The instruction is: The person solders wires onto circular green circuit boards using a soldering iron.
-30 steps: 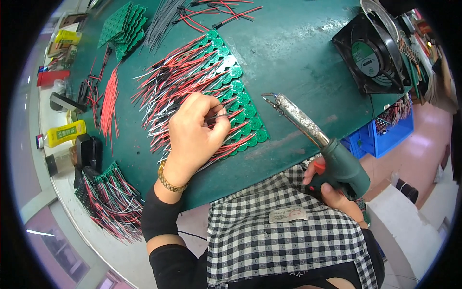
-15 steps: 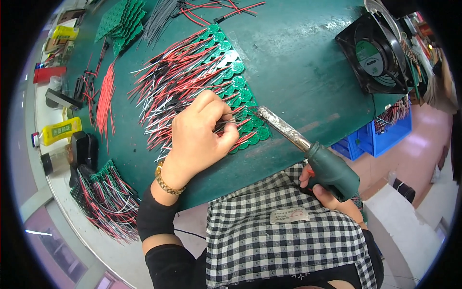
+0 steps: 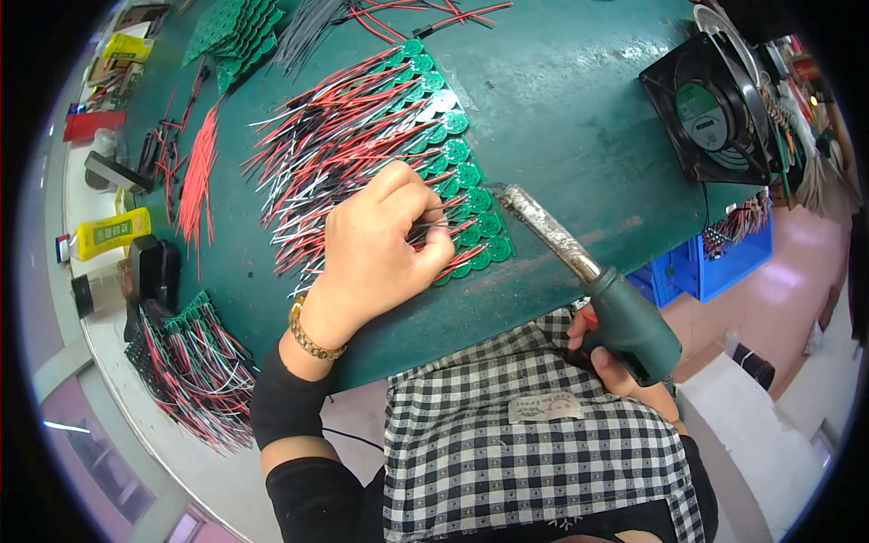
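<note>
My left hand (image 3: pixel 371 249), a gold-coloured band on its wrist, rests over a panel of round green circuit boards (image 3: pixel 466 175). Its thumb and forefinger pinch a thin dark wire (image 3: pixel 434 223) whose end reaches the boards' pads. Rows of red, black and white wires (image 3: pixel 312 149) fan leftward from the panel, partly hidden by this hand. In my right hand (image 3: pixel 614 371) is a soldering gun (image 3: pixel 634 328) with a dark green body and a worn metal barrel. Its thin tip lies at the panel's right edge; contact with a board cannot be made out.
A black fan (image 3: pixel 706 113) stands at the table's right, above blue crates (image 3: pixel 729 262). At the left are loose red wires (image 3: pixel 196 176), stacked green boards (image 3: pixel 237 36), a yellow bottle (image 3: pixel 110 233) and a hanging bundle of wired boards (image 3: pixel 199 380).
The soldering gun's tip has shifted slightly up and to the right along the panel's edge. My left hand keeps its pinch, almost unmoved. The whole view has shifted a little.
</note>
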### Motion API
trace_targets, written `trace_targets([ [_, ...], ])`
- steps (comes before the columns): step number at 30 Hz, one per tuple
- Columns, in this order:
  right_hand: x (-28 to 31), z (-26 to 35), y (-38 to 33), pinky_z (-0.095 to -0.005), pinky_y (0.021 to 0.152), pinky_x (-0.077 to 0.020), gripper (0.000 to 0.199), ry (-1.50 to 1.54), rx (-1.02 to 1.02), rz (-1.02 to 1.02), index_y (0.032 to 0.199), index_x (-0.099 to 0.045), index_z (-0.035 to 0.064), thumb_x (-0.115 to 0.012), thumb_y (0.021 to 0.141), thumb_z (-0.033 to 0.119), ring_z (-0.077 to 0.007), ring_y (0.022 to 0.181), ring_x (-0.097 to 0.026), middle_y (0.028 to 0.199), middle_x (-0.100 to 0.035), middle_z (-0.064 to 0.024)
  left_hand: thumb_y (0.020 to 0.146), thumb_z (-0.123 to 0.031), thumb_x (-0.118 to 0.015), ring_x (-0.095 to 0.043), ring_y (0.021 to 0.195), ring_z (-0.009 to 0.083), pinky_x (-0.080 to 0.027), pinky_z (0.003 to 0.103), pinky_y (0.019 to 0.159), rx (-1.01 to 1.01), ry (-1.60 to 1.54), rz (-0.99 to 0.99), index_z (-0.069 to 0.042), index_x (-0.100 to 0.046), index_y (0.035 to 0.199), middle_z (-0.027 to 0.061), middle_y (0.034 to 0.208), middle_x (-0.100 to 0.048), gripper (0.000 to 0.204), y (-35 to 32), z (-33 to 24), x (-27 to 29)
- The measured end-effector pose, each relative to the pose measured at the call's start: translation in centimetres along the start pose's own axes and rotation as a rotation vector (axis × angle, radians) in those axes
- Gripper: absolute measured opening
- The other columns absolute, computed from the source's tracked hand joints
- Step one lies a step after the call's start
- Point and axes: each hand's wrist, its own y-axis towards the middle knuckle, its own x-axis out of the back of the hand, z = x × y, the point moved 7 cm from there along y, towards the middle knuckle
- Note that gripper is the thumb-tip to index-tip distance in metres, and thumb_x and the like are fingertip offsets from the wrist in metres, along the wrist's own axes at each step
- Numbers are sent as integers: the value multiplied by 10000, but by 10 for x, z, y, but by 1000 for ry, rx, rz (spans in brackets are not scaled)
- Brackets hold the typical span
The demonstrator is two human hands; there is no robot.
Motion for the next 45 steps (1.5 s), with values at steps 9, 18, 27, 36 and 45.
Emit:
trace_targets([
  [9, 0, -8, -8, -345, 752, -482, 614, 145, -121, 26, 1277, -464, 15, -660, 854, 416, -187, 829, -580, 955, -579, -117, 631, -42, -660, -569, 568, 215, -457, 328, 484, 15, 49, 28, -74, -584, 716, 44, 749, -541, 118, 2, -1, 1],
  [18, 6, -6, -12, -330, 742, -492, 609, 105, -80, -24, 1227, -486, -14, -662, 849, 430, -179, 818, -588, 942, -586, -110, 681, -3, -664, -561, 582, 151, -465, 285, 508, -23, -109, 30, -47, -602, 770, 47, 914, -546, 117, 2, -4, 4],
  [27, 7, -14, -16, -362, 751, -538, 299, -107, 5, -2, 1009, -634, 49, -620, 730, 156, -288, 823, -663, 927, -665, -115, 668, -32, -695, -606, 646, 155, -505, 290, 559, 76, -86, 80, -52, -608, 747, 39, 981, -574, 119, -3, -5, -7],
  [36, 1, -16, -18, -355, 721, -536, 293, 1, -7, 3, 964, -642, 47, -630, 676, 96, -306, 801, -645, 929, -654, -118, 666, -23, -708, -590, 626, 131, -491, 268, 544, 66, -5, 77, -48, -598, 727, 23, 962, -582, 128, -3, -9, -7],
  [45, 1, -13, -15, -352, 679, -523, 349, -101, -25, 82, 1002, -623, 40, -657, 665, 120, -301, 755, -636, 915, -638, -123, 659, -4, -714, -561, 602, 100, -478, 230, 520, 38, -12, 99, -34, -595, 728, 27, 978, -583, 141, -2, -10, -6],
])
